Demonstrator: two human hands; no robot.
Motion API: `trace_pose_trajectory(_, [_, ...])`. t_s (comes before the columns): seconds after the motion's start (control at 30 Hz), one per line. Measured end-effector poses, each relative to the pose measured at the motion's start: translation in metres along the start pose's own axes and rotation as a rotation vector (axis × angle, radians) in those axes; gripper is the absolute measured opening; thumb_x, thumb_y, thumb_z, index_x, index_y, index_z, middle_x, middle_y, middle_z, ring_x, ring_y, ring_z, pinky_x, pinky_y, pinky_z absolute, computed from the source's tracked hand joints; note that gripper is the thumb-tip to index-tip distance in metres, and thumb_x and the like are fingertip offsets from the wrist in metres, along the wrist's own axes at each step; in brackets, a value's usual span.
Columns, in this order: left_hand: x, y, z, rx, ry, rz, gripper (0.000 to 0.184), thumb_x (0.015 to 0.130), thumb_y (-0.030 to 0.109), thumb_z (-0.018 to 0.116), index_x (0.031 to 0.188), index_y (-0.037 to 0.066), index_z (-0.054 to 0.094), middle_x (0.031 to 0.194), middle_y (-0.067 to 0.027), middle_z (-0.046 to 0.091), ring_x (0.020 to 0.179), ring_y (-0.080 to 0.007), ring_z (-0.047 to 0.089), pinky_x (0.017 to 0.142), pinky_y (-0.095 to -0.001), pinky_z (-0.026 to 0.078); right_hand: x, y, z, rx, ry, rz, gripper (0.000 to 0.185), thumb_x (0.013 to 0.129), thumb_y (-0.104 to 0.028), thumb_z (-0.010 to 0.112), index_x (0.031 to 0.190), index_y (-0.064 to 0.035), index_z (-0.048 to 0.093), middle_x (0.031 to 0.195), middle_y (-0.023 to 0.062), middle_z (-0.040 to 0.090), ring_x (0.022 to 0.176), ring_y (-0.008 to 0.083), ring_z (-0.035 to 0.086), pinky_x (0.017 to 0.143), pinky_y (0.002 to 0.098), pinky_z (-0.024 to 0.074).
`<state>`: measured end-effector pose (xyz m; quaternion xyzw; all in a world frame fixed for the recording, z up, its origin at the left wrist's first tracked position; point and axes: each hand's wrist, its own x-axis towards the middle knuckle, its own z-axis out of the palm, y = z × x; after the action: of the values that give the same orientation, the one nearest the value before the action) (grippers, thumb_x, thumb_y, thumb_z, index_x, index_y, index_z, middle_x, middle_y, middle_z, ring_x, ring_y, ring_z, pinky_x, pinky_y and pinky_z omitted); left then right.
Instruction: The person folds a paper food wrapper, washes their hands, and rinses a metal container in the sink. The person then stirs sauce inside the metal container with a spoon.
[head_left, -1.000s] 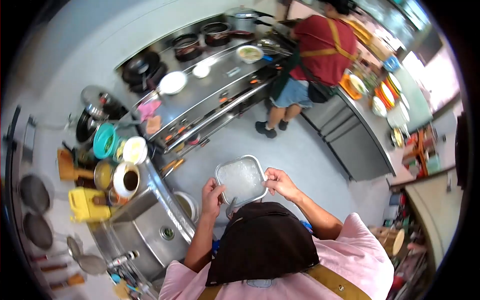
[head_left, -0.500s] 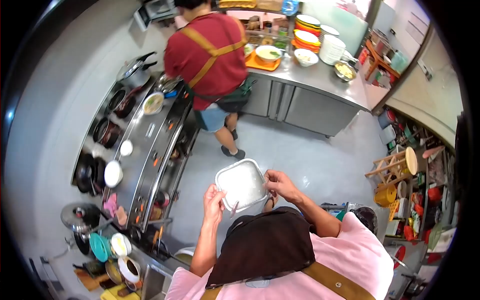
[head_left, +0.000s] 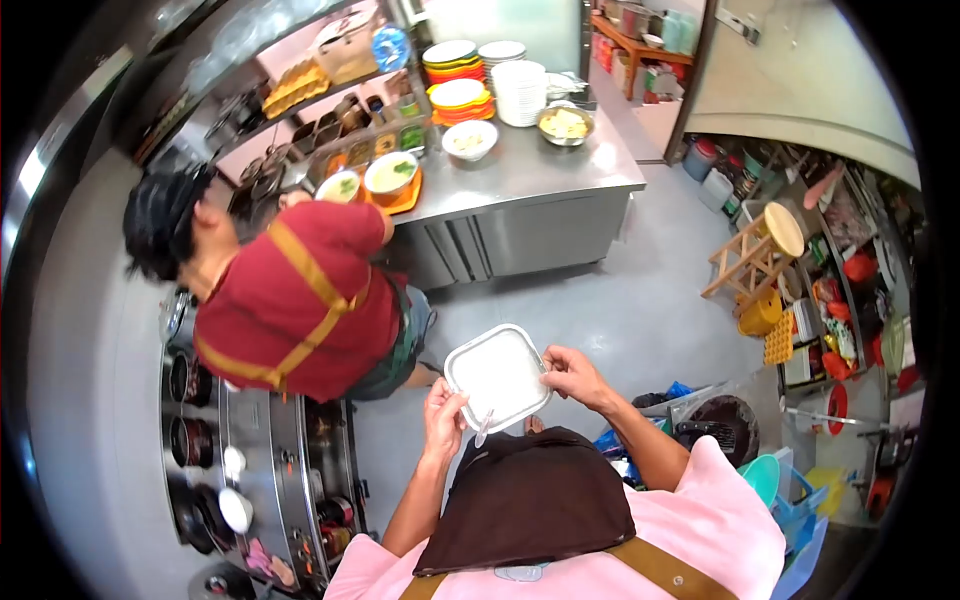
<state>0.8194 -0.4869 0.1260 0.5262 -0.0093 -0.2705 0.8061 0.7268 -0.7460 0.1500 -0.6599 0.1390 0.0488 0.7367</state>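
Note:
A square white container (head_left: 497, 372) with rounded corners and a pale rim is held in front of my apron. Its inside looks plain white, and I cannot tell whether that is its floor or some white content. My left hand (head_left: 441, 414) grips the container's near-left edge, thumb over the rim. By that thumb a small spoon (head_left: 484, 428) slants across the near rim; whether my fingers hold it too is unclear. On the opposite side, my right hand (head_left: 575, 380) is closed on the right edge.
A co-worker in a red shirt (head_left: 300, 290) leans at the left between stove (head_left: 262, 440) and steel counter (head_left: 540, 185). Bowls of food (head_left: 390, 174), stacked plates (head_left: 519, 93) and a metal bowl (head_left: 565, 124) stand on the counter. A wooden stool (head_left: 757, 250) and crowded shelves are right.
The view has turned to the right. The co-worker appears closer and further left, bending toward the counter's left end. Both my hands keep hold of the container.

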Motion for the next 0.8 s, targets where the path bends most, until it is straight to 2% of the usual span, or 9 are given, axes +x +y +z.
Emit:
trace_pose_trajectory(0.23, [0.051, -0.008, 0.047, 0.085, -0.21, -0.124, 0.021, 0.088, 0.007, 0.066, 0.08, 0.012, 0.047, 0.06, 0.0025, 0.051, 0.041, -0.0047, 0.041, 0.037, -0.0199, 0.032, -0.029, -0.004, -0.044, 0.09, 0.208, -0.018, 0.018, 0.081, -0.009, 0.067, 0.078, -0.0067, 0.05, 0.065, -0.0022, 0.05, 0.052, 0.0055, 0.047, 0.045, 0.023, 0.0377])
trace_pose_trajectory(0.5, [0.064, -0.027, 0.086, 0.146, -0.331, -0.235, 0.021, 0.087, 0.007, 0.068, 0.08, 0.011, 0.049, 0.062, 0.0041, 0.049, 0.043, -0.0041, 0.041, 0.037, -0.0201, 0.034, -0.069, 0.007, -0.063, 0.173, 0.384, 0.034, 0.019, 0.082, -0.008, 0.067, 0.078, -0.0068, 0.049, 0.065, -0.0018, 0.051, 0.053, 0.0059, 0.049, 0.046, 0.0226, 0.0391])
trace_pose_trajectory(0.6, [0.065, -0.032, 0.093, 0.145, -0.385, -0.276, 0.019, 0.09, 0.01, 0.069, 0.083, 0.01, 0.052, 0.064, 0.0021, 0.056, 0.045, -0.0043, 0.048, 0.038, -0.0201, 0.036, -0.078, 0.021, -0.064, 0.149, 0.454, 0.041, 0.018, 0.081, -0.009, 0.067, 0.078, -0.0065, 0.05, 0.065, -0.0013, 0.052, 0.052, 0.0066, 0.049, 0.046, 0.0235, 0.0392])
trace_pose_trajectory(0.8, [0.082, -0.044, 0.101, 0.138, -0.449, -0.35, 0.018, 0.09, 0.012, 0.07, 0.086, 0.008, 0.053, 0.068, -0.0002, 0.06, 0.046, -0.0052, 0.049, 0.039, -0.0196, 0.037, -0.079, 0.032, -0.07, 0.184, 0.548, 0.048, 0.014, 0.08, -0.007, 0.066, 0.076, -0.0061, 0.053, 0.065, -0.0007, 0.054, 0.051, 0.0079, 0.05, 0.046, 0.0236, 0.0387])
